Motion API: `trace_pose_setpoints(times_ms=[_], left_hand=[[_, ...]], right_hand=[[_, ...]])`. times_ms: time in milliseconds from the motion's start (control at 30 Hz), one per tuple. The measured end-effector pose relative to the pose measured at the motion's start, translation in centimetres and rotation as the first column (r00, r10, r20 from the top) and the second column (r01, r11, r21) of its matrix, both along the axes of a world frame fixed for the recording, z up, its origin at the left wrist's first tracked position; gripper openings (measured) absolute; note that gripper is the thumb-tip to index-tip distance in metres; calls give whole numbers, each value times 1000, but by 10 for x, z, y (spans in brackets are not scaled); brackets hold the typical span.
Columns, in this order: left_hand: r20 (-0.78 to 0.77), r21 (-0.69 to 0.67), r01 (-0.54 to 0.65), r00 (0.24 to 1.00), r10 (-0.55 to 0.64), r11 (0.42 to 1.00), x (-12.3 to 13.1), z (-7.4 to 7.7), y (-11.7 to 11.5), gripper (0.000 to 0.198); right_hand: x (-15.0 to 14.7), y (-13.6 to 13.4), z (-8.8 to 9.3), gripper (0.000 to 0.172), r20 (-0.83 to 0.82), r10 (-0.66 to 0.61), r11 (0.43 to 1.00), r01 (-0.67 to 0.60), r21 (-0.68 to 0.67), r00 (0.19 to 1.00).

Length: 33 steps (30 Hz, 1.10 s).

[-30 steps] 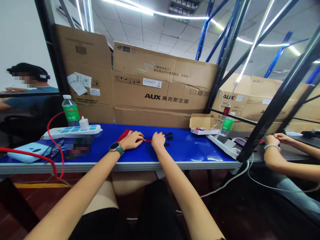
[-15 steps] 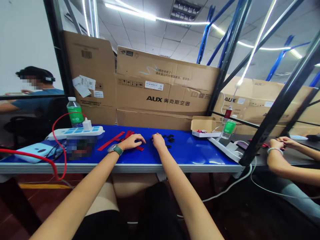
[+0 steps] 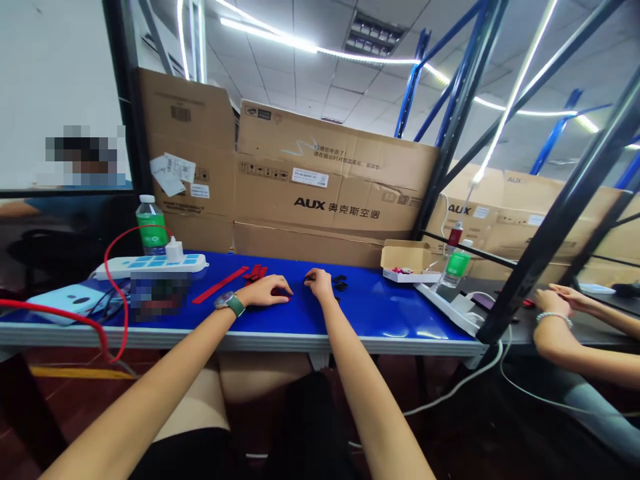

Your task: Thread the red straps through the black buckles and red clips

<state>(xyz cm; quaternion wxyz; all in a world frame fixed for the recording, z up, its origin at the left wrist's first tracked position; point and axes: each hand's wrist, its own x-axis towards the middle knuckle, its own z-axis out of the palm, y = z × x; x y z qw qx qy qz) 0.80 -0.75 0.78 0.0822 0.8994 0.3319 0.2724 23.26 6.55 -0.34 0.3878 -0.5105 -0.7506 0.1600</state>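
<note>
My left hand lies palm down on the blue table top, fingers curled over a small red piece. A smartwatch with a green band sits on that wrist. To its left lie a long red strap and a bunched red strap cluster. My right hand rests close by, fingertips curled down beside a dark small part. Several small black parts lie just right of it. Whether either hand grips anything is hidden by the fingers.
Behind my hands stand a white power strip, a water bottle and a red cable. An open cardboard box sits at the table's far right. A co-worker's hands work past a dark rack post.
Both hands have drawn closer together, and the left hand has moved right, away from the long red strap. The view has tilted slightly.
</note>
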Motion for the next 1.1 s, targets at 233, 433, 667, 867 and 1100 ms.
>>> trace_pose_setpoints(times_ms=[233,433,667,867,1100], left_hand=[[113,-156,-177,974,196,972,15,2,31,25],[330,-242,-218,898,292,945,34,-8,42,25],[406,-221,-195,872,272,956,23,-21,37,28],[434,-199,-285,832,345,938,24,-15,32,22],[428,-166,-368,809,403,915,21,-15,33,23]], right_hand=[[-5,4,4,30,-493,-12,999,-11,-45,870],[-4,-3,6,16,-471,-14,996,-29,-84,882],[-3,-1,1,33,-335,-12,991,-33,-128,942],[-4,-7,6,26,-556,25,957,-181,-228,831],[-8,-9,6,31,-566,178,938,-313,-151,805]])
